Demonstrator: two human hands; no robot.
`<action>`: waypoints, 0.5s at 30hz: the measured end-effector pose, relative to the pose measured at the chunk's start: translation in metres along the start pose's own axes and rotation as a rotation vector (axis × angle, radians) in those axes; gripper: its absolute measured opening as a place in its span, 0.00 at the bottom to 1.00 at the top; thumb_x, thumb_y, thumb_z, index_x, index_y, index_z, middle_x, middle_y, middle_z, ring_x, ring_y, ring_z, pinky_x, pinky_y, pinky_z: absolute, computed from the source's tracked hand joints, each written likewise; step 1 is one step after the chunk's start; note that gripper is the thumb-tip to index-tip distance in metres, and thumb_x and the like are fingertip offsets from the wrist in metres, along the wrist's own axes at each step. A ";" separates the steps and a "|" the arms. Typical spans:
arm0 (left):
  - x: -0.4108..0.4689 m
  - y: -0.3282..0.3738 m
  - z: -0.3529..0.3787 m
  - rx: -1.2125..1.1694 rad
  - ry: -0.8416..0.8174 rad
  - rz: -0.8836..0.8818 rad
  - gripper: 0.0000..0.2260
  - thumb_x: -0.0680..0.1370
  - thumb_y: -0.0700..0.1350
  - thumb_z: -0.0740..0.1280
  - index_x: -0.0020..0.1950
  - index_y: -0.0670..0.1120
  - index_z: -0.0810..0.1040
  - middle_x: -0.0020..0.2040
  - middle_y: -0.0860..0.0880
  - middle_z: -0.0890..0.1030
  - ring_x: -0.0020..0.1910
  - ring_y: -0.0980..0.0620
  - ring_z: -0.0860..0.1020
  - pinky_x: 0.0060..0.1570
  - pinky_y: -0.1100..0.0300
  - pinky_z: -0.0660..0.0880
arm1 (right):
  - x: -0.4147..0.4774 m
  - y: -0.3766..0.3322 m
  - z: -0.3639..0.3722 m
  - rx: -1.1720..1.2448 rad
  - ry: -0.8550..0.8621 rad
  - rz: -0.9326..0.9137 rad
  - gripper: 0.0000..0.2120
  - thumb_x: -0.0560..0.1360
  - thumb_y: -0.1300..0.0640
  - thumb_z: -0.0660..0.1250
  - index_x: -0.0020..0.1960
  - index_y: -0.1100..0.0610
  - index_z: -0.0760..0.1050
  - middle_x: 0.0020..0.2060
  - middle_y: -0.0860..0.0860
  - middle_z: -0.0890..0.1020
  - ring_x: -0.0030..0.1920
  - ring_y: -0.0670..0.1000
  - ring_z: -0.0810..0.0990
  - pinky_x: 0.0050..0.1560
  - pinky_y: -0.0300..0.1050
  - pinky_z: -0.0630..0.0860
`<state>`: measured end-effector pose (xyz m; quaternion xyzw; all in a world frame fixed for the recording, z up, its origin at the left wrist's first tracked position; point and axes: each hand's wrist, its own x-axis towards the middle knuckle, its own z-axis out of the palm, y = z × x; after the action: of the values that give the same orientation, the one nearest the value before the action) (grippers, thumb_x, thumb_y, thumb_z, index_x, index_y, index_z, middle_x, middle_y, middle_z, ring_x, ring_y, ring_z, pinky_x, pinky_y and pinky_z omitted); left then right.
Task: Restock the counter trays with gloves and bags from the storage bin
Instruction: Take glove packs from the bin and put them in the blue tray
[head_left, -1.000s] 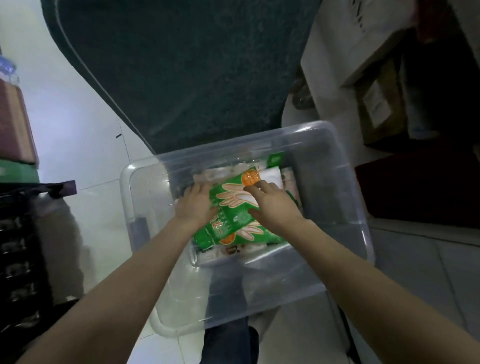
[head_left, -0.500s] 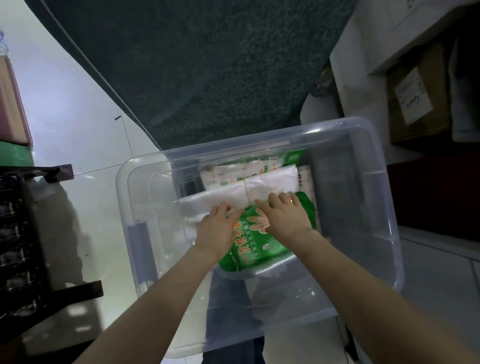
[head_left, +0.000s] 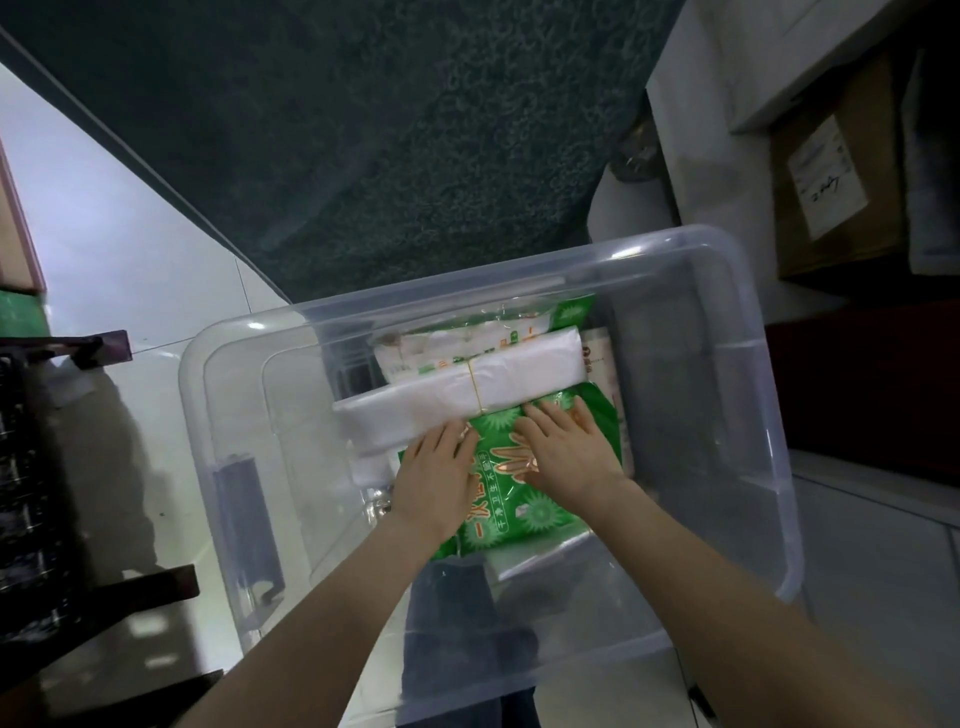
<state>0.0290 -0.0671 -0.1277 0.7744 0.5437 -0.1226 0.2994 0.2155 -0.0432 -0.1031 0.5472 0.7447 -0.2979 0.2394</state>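
Observation:
A clear plastic storage bin (head_left: 519, 291) fills the middle of the head view. Inside lies a green glove pack (head_left: 519, 499) with orange hand prints. My left hand (head_left: 434, 478) grips its left edge and my right hand (head_left: 566, 452) lies over its top right part, fingers spread flat. Just beyond my fingertips sits a white bundle of bags (head_left: 415, 415) tied with a rubber band. Behind that lies a pale printed pack (head_left: 467, 343). More packets under these are mostly hidden.
A dark green mat (head_left: 363, 130) covers the floor beyond the bin. A cardboard box (head_left: 831, 182) sits under a white shelf at the right. A black rack (head_left: 31, 493) stands at the left on pale floor tiles (head_left: 130, 260).
My hands have drawn the green glove pack towards the near side of the bin, uncovering the white bag bundle. The view has closed in on the bin.

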 end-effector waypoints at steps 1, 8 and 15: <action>-0.003 0.002 0.004 -0.007 0.004 -0.006 0.25 0.78 0.50 0.61 0.74 0.46 0.63 0.74 0.47 0.64 0.72 0.47 0.63 0.70 0.52 0.59 | -0.001 0.002 0.001 -0.020 -0.024 0.017 0.34 0.76 0.41 0.62 0.75 0.52 0.54 0.78 0.51 0.53 0.78 0.51 0.47 0.75 0.60 0.39; -0.008 0.016 0.000 -0.019 -0.026 -0.070 0.25 0.76 0.52 0.60 0.72 0.48 0.64 0.73 0.50 0.67 0.70 0.47 0.66 0.67 0.51 0.60 | -0.016 0.010 0.000 -0.032 0.000 0.016 0.39 0.74 0.37 0.61 0.77 0.53 0.51 0.72 0.49 0.66 0.74 0.52 0.58 0.75 0.61 0.40; -0.006 0.024 -0.020 -0.006 -0.109 -0.064 0.31 0.72 0.54 0.64 0.73 0.49 0.61 0.64 0.48 0.71 0.60 0.45 0.70 0.59 0.50 0.64 | -0.027 -0.002 -0.011 -0.031 0.066 0.003 0.34 0.75 0.42 0.64 0.74 0.56 0.57 0.64 0.54 0.73 0.68 0.57 0.66 0.74 0.62 0.45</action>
<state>0.0461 -0.0654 -0.1011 0.7480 0.5512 -0.1725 0.3269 0.2215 -0.0542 -0.0765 0.5542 0.7557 -0.2678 0.2237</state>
